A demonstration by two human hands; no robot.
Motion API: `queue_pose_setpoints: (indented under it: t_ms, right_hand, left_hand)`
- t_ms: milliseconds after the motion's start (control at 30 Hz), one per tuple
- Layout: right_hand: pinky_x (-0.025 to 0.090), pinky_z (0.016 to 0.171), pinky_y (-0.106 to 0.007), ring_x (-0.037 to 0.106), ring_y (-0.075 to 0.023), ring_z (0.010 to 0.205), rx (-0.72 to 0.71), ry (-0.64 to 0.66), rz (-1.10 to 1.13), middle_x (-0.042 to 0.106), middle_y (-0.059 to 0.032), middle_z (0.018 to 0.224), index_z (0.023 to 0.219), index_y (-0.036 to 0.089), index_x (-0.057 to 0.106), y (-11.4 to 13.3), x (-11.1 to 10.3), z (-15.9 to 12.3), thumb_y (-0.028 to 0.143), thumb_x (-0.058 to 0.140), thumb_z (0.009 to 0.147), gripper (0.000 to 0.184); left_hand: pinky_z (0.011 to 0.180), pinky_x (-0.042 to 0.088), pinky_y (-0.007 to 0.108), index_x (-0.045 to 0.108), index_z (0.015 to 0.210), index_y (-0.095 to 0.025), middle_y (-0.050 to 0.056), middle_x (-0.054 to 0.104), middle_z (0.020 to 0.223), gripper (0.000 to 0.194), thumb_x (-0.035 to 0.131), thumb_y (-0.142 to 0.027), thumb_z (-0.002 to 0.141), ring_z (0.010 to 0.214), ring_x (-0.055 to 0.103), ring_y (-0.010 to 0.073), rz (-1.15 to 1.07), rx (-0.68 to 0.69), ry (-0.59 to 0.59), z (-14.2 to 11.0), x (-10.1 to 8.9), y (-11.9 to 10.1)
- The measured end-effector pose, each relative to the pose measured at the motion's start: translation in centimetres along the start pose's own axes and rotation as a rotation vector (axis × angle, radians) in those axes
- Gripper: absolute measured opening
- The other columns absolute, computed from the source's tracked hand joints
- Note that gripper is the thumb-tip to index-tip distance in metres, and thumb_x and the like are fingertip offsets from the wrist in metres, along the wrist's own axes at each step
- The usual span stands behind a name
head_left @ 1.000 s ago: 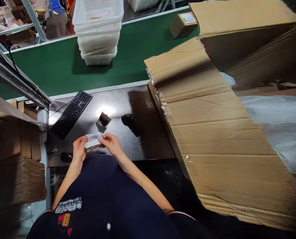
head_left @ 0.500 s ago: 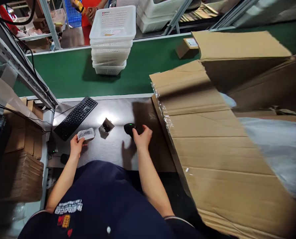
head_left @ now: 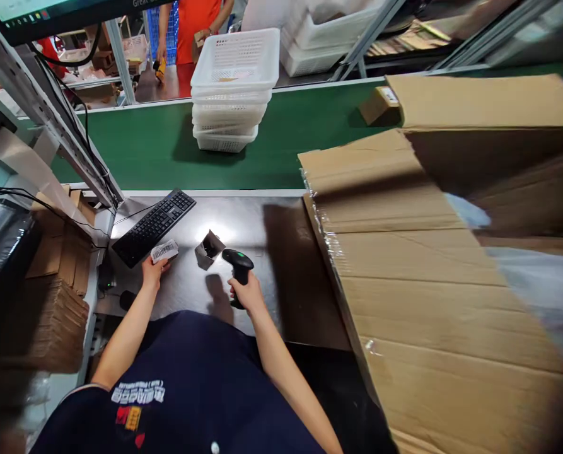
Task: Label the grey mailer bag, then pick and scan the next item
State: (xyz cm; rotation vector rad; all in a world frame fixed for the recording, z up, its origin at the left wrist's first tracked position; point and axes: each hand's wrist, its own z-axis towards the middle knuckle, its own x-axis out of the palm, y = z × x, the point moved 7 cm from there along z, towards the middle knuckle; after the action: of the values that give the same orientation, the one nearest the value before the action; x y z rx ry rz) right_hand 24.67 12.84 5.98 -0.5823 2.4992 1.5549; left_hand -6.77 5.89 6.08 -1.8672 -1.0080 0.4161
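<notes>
near the worktop's point(head_left: 281, 277) front edge the right hand point(head_left: 247, 294) is closed round a black scanner point(head_left: 237, 267), grip upright, head pointing toward the left edge. the left hand point(head_left: 152, 271) pinches a barcode label point(head_left: 164, 251) (long side running left-right) just beside the keyboard point(head_left: 154, 227) at the left edge. a small open box point(head_left: 209, 248) sits between them. big cardboard sheets point(head_left: 432, 284) crowd the right edge; bare surface remains mid-worktop.

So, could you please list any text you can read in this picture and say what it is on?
"Great": partial word on the monitor edge, top left.
White barcode label in the left hand: bars only, digits too small.
Dark shirt print: blurred.
Small brown parcel's label: unreadable.
</notes>
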Motion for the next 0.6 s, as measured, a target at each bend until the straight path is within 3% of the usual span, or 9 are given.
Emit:
queue_pose_setpoints:
  t_ms: [100, 200, 267, 433, 533, 600]
  right_hand:
    - [0.053, 0.058, -0.034, 0.059, -0.0200, 0.053, -0.118, 0.177, 0.055, 0.059, 0.0046, 0.059, 0.102, 0.020, 0.060, 3.6, 4.1, -4.5, 0.033, 0.063, 0.074, 0.032]
    - [0.056, 0.079, -0.039, 0.067, -0.0240, 0.079, -0.351, 0.192, -0.023, 0.071, -0.0034, 0.084, 0.105, 0.018, 0.066, 8.2, 5.9, -7.3, 0.031, 0.062, 0.075, 0.032]
    - [0.055, 0.088, -0.041, 0.067, -0.0261, 0.091, -0.429, 0.194, -0.064, 0.074, -0.0063, 0.097, 0.108, 0.018, 0.068, 10.0, 6.5, -8.1, 0.030, 0.061, 0.077, 0.034]
    - [0.055, 0.090, -0.043, 0.070, -0.0284, 0.095, -0.442, 0.210, -0.074, 0.076, -0.0100, 0.105, 0.113, 0.017, 0.068, 10.4, 6.4, -9.0, 0.029, 0.060, 0.079, 0.036]
    - [0.059, 0.084, -0.044, 0.070, -0.0288, 0.084, -0.465, 0.177, -0.058, 0.074, -0.0075, 0.089, 0.102, 0.020, 0.071, 9.3, 5.5, -9.9, 0.033, 0.060, 0.077, 0.030]
    - [0.061, 0.075, -0.044, 0.069, -0.0295, 0.076, -0.514, 0.132, -0.045, 0.072, -0.0055, 0.077, 0.095, 0.024, 0.072, 8.7, 4.6, -9.6, 0.037, 0.060, 0.076, 0.026]
  left_hand:
    - [0.090, 0.063, 0.043, 0.071, 0.100, -0.011, 0.012, 0.080, 0.102, 0.036, 0.081, -0.005, 0.066, 0.094, 0.076, 0.0253, 0.034, 0.018, 0.019, 0.6, 0.8, -0.1]
    - [0.090, 0.062, 0.042, 0.071, 0.108, -0.008, 0.014, 0.080, 0.106, 0.037, 0.078, -0.007, 0.071, 0.095, 0.076, 0.0254, 0.072, 0.051, 0.068, 0.5, 1.9, -0.3]
    - [0.092, 0.059, 0.041, 0.071, 0.112, -0.006, 0.014, 0.079, 0.108, 0.038, 0.076, -0.007, 0.075, 0.098, 0.076, 0.0256, 0.095, 0.065, 0.100, 0.4, 2.4, -0.2]
    - [0.092, 0.060, 0.038, 0.072, 0.114, -0.009, 0.016, 0.079, 0.109, 0.041, 0.076, -0.009, 0.073, 0.096, 0.075, 0.0233, 0.137, 0.044, 0.123, 0.7, 2.4, 0.4]
    - [0.082, 0.062, 0.038, 0.073, 0.107, -0.011, 0.012, 0.080, 0.102, 0.044, 0.079, -0.014, 0.064, 0.088, 0.075, 0.0241, 0.135, 0.046, 0.104, -0.1, 2.2, -0.3]
    - [0.073, 0.063, 0.039, 0.074, 0.094, -0.013, 0.009, 0.079, 0.087, 0.038, 0.079, -0.016, 0.056, 0.077, 0.073, 0.0258, 0.113, 0.071, 0.090, -1.2, 1.9, -0.8]
